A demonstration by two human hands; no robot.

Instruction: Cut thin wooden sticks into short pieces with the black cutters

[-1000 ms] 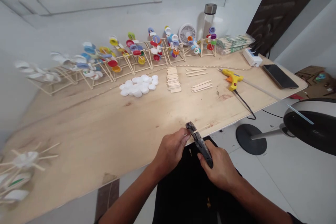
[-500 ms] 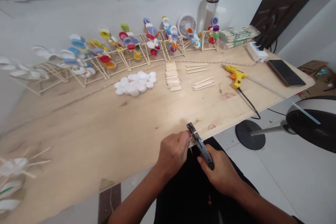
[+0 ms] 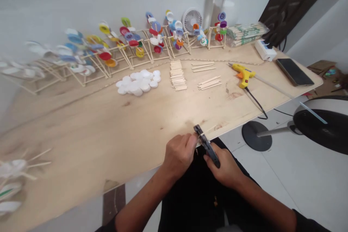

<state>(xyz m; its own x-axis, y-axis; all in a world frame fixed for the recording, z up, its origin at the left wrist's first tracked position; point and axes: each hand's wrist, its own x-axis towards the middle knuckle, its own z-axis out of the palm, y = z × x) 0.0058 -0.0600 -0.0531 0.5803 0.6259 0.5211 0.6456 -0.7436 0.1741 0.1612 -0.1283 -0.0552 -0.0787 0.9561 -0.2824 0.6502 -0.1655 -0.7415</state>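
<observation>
At the table's front edge, my left hand (image 3: 181, 152) is closed in a pinch on a thin wooden stick (image 3: 209, 129). The stick runs across the jaws of dark pliers (image 3: 207, 145) and sticks out to their right. My right hand (image 3: 225, 168) is wrapped round the pliers' handles from below. Farther back lie a stack of short cut sticks (image 3: 178, 76), two small groups of sticks (image 3: 209, 83) and a cluster of white bottle caps (image 3: 138, 82).
Stick frames with coloured caps (image 3: 133, 41) line the wall. A yellow glue gun (image 3: 245, 74), phone (image 3: 295, 71), power strip (image 3: 265, 50), bagged sticks (image 3: 247, 33), bottle (image 3: 219, 1) and small fan (image 3: 192, 21) stand right. A cap wheel (image 3: 13, 168) lies left.
The view has tilted slightly, so the table's things sit a little higher in it. Both hands keep their hold on the stick and the pliers, nearly unmoved.
</observation>
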